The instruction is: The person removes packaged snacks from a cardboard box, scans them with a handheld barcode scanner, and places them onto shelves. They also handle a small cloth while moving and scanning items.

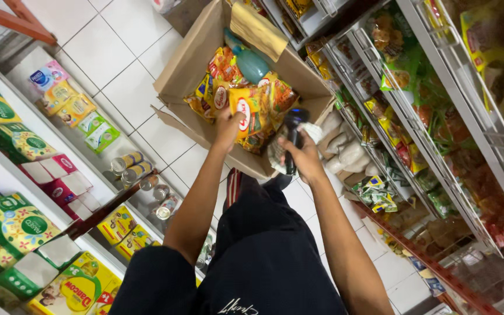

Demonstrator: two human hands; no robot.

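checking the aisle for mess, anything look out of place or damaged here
The cardboard box sits open on the floor in the aisle, a flap hanging loose at its near left side. The snack packets inside lie jumbled, not stacked. Nothing looks spilled.
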